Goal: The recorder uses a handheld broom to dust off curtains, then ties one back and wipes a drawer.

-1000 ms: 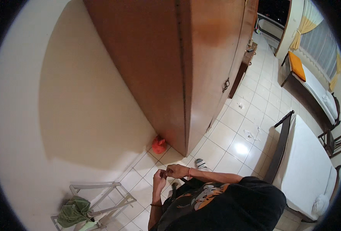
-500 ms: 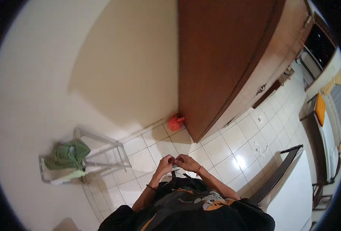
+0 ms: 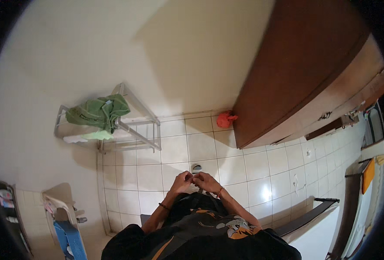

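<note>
My left hand [image 3: 183,181] and my right hand [image 3: 206,182] meet in front of my waist, fingertips pinched close together. Whatever sits between the fingers, if anything, is too small to make out. Just beyond them a foot in a slipper [image 3: 196,168] shows on the tiled floor. A dark bracelet circles my left wrist and a reddish one my right. Neither hand touches the furniture around me.
A metal rack [image 3: 158,125] with a green towel [image 3: 101,112] stands by the wall. A red plastic bag [image 3: 225,119] lies beside the tall brown wardrobe [image 3: 296,73]. At right is a bed [image 3: 315,234]; at lower left, blue cloth [image 3: 69,238] hangs on a pale frame.
My view has turned to the left, so the wardrobe and bag sit further right. The lower-left frame and the slipper have come into sight. Both hands stay pinched together.
</note>
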Demonstrator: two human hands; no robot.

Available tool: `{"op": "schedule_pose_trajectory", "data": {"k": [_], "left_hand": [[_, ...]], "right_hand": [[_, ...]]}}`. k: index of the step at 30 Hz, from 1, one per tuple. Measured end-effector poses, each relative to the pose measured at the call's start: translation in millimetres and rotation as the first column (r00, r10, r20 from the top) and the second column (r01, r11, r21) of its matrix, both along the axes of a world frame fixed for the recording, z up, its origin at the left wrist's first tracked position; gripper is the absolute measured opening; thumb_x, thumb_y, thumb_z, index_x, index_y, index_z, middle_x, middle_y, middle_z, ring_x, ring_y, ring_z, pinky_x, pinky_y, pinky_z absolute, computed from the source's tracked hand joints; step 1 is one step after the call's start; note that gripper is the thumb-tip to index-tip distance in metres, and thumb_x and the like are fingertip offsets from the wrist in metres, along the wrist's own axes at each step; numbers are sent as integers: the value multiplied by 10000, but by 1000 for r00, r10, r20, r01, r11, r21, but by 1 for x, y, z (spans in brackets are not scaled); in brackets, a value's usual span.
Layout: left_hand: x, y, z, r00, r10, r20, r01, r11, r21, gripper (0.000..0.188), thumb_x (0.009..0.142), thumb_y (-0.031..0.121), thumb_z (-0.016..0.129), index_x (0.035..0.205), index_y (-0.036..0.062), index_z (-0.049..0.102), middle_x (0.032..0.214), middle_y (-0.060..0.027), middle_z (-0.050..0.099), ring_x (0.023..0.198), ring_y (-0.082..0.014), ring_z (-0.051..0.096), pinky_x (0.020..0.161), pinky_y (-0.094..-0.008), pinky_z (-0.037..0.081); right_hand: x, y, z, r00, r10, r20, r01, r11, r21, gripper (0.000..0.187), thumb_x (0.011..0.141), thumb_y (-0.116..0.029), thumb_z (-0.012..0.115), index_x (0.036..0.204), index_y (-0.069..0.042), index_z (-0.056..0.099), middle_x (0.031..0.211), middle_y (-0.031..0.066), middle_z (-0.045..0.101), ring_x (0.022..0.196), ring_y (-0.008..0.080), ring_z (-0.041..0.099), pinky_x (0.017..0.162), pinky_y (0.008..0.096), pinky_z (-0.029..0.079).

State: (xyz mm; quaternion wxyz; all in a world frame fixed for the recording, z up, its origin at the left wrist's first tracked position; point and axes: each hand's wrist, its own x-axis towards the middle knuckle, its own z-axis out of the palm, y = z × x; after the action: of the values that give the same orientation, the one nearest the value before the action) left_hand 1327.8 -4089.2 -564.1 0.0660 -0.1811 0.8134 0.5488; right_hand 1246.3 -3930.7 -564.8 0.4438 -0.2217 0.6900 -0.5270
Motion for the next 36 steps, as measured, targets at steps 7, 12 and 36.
{"op": "schedule_pose_trajectory", "data": {"k": [7,12,36], "left_hand": [[33,-43,6,989,34,-142,-36,999,-16,160,858,137,628,872,-18,590,755,-126,643,683,-182,599,634,-321,476],[56,-101,-6,978,137,-160,-132,990,46,179,855,157,636,873,-17,595,767,-128,646,696,-196,609,652,-325,487],[143,-387,0,938,347,-25,-347,938,11,250,867,236,621,939,-3,632,812,-107,664,746,-188,629,688,-318,500]], "right_hand": [[23,-45,17,991,36,131,-33,999,-18,280,933,-214,566,1075,25,539,932,127,657,810,150,628,742,272,526],[30,-110,18,987,130,93,-128,991,-29,297,932,-228,572,1086,23,538,948,134,654,842,165,633,765,287,528],[97,-420,-6,956,249,152,-261,964,60,337,910,-265,587,1067,31,552,882,115,661,740,139,625,674,266,506]]}}
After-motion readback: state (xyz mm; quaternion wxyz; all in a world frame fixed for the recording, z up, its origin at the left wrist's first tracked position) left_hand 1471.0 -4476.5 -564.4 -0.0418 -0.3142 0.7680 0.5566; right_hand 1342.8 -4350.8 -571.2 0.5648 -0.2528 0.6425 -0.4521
